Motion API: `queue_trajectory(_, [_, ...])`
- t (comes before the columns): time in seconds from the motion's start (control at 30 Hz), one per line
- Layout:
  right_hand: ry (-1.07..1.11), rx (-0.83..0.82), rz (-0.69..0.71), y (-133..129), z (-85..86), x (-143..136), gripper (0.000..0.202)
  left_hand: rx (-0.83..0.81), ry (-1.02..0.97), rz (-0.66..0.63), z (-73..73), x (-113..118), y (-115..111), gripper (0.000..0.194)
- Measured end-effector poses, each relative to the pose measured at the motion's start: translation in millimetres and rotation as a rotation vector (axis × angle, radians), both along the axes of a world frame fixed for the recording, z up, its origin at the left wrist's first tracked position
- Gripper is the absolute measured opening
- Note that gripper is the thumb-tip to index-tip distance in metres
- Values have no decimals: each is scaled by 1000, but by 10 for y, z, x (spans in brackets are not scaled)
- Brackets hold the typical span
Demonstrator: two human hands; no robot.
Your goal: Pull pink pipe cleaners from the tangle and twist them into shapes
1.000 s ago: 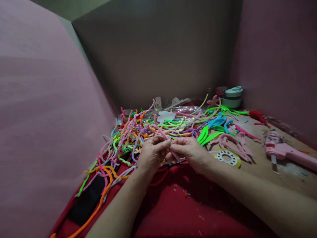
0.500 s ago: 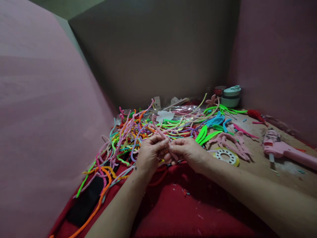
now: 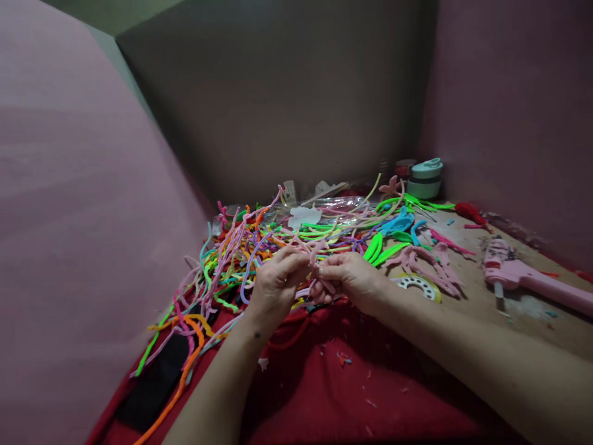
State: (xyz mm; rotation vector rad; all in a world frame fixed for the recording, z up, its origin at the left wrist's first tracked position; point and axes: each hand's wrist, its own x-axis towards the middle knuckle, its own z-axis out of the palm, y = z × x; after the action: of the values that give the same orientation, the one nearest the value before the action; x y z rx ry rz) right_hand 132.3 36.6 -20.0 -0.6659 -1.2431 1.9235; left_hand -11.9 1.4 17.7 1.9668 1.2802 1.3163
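Note:
Pale pink pipe cleaners (image 3: 315, 250) are pinched between my two hands at the near edge of a colourful heap. My left hand (image 3: 278, 278) is closed on them, thumb and fingers pressed together at their left side. From the right, my right hand (image 3: 349, 276) grips them too, its fingertips almost touching the left ones. A short pink end pokes out below the fingers. The exact shape of the piece is partly hidden by my fingers. Behind and left of the hands lies the tangled heap of pipe cleaners (image 3: 231, 247) in many colours.
Right of my hands lie green leaf shapes (image 3: 380, 250), pink bent pieces (image 3: 417, 262) and a tape roll (image 3: 433, 290). A pink glue gun (image 3: 519, 272) rests further right. A mint container (image 3: 425, 179) stands at the back. A black phone-like slab (image 3: 152, 383) lies left on red cloth (image 3: 352, 395).
The pink pipe cleaner's long end, which stood up above my hands, now appears bent down and crossed at my fingertips. The whole view has shifted slightly.

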Motion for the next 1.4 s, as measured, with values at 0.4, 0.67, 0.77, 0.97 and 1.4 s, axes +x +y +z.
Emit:
queue_trajectory(0.4, [-7,72,224,66,67,107,18,482,697,-65,30,-185,9,17])
queue_trajectory(0.67, [36,-15,353,78,61,143,12,510,865,-73,85,-159,-25,13])
queue_trajectory(0.77, [21,-59,347,76,83,142,10,510,851,-95,71,-164,-20,15])
queue_trajectory(0.97, [-30,-103,324,92,59,131,14,516,873,-92,45,-156,-7,14])
queue_trajectory(1.4, [-514,646,-130,-131,132,52,18,-123,523,-36,135,-84,-112,18])
